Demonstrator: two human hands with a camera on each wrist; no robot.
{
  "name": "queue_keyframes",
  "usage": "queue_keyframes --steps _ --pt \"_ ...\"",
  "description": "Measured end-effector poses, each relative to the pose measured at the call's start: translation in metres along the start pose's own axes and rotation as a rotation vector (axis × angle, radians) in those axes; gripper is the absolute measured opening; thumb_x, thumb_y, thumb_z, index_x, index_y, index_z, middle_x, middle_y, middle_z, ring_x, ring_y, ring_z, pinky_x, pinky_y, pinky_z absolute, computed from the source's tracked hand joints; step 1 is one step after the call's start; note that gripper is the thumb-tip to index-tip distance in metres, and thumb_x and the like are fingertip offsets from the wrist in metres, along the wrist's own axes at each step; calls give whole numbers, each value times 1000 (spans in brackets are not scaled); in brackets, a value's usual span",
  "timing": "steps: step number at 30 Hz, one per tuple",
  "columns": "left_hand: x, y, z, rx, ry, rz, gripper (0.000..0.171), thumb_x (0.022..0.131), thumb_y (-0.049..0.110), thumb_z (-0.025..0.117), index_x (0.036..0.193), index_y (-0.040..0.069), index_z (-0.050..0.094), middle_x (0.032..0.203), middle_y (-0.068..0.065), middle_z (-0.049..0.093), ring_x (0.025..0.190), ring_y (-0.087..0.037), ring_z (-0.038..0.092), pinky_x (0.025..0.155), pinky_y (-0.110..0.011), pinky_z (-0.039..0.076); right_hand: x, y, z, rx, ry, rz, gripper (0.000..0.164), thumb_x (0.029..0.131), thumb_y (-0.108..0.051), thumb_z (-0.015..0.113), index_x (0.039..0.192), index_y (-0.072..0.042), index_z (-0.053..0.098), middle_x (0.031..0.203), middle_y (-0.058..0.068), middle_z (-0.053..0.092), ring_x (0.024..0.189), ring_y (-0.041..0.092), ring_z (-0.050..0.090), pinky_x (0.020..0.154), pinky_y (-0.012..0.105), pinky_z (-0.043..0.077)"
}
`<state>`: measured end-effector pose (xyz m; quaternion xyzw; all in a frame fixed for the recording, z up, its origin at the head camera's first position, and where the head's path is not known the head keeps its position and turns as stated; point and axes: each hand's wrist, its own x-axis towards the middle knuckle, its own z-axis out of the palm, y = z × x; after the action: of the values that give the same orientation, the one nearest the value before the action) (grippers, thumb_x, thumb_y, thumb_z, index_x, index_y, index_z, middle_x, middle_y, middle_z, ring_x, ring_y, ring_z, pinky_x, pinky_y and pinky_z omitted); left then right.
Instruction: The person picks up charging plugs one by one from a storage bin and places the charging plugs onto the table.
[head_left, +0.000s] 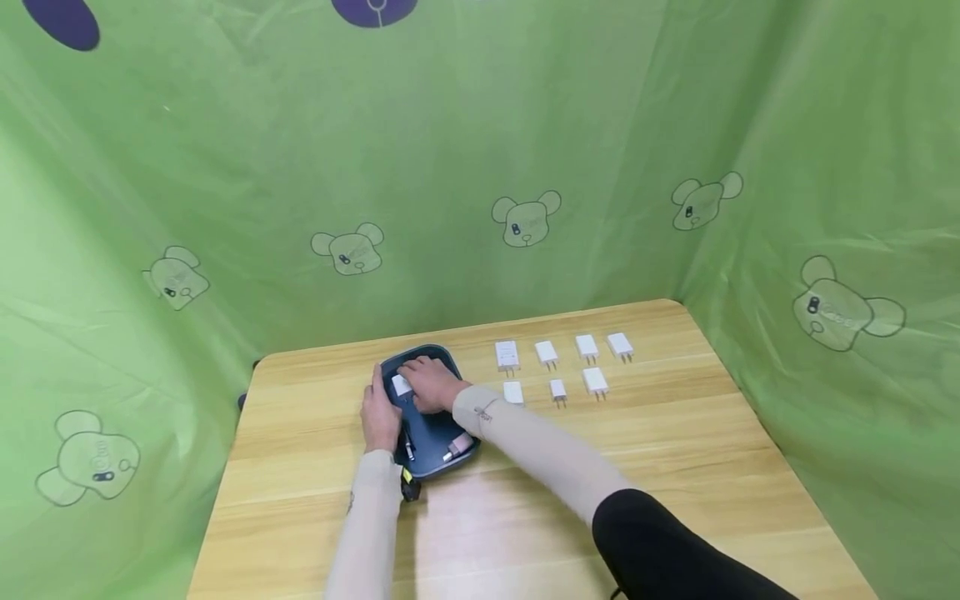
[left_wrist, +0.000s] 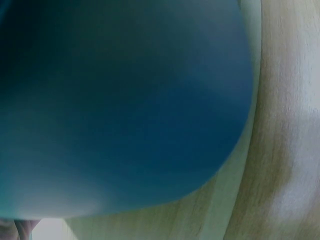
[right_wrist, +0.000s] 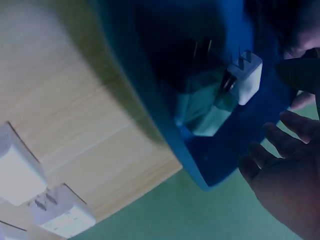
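Pink charger [head_left: 460, 442] in near right corner of blue tray [head_left: 433, 439], left hand [head_left: 380, 417] at tray's left rim, can't tell grip, right hand [head_left: 431, 385] inside tray, grip also unclear, white charger [head_left: 402, 386] by its fingertips, more white plugs [head_left: 546, 354] on desk [head_left: 600, 483] right of tray

Tray [head_left: 433, 437] hemmed in, near end approachable

The near end can be entered between the sleeves [head_left: 536, 433], past a dark object [head_left: 410, 488] at its left corner. The left rim is blocked by the left hand [head_left: 380, 417], the far half by the right hand [head_left: 433, 385]. Low passage rightward is obstructed by white chargers [head_left: 545, 353]; room is left on the nearer table [head_left: 675, 467]. The back is closed by the curtain [head_left: 450, 167].
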<state>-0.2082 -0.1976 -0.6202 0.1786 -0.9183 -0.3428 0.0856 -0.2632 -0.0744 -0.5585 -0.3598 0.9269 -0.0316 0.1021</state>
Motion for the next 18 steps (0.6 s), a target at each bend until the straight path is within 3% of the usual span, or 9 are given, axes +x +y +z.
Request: queue_keyframes --steps 13,18 --pt "2 -4 -1 -4 15 20 88 84 -10 65 160 15 30 133 -31 57 109 -49 64 97 -57 54 9 -13 27 -69 -79 57 76 96 -38 63 160 -16 30 167 4 33 155 32 30 126 48 32" --pt "2 -4 3 1 17 36 89 83 -10 66 160 15 30 131 -31 57 109 -48 64 97 -56 55 9 -17 33 -67 -115 67 72 100 -42 56 162 -18 27 170 3 26 157 32 24 127 48 30"
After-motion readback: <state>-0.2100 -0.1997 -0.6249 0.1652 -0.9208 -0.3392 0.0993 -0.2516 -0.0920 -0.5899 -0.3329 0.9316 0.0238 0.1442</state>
